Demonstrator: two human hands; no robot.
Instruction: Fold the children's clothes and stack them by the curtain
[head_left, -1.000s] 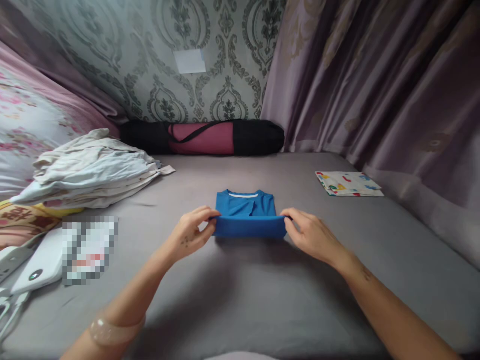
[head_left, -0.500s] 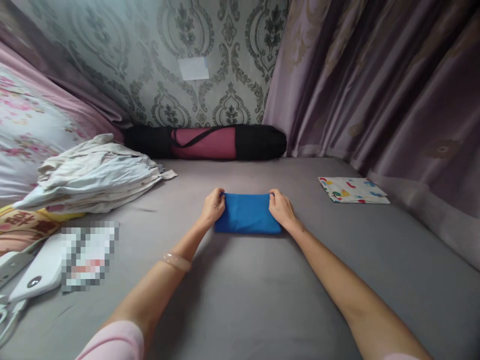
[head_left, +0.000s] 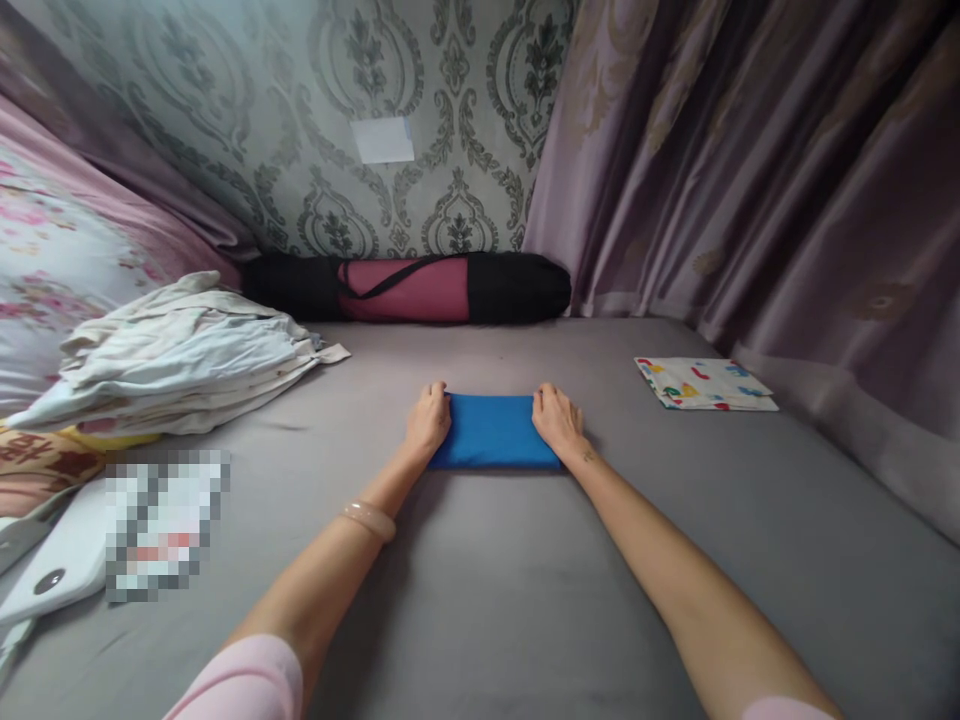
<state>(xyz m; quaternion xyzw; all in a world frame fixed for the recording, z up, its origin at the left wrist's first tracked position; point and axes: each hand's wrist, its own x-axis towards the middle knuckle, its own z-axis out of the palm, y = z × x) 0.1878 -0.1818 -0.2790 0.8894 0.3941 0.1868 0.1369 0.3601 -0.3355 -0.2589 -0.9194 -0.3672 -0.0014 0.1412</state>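
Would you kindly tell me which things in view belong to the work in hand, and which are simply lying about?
In the work:
folded blue cloth
left hand, gripping its left side
right hand, gripping its right side

Lying about:
patterned cloth
pile of pale clothes
long black-and-pink bag
white device

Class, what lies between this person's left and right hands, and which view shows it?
A folded blue cloth lies between the left hand and right hand, each touching one side; the head view shows it.
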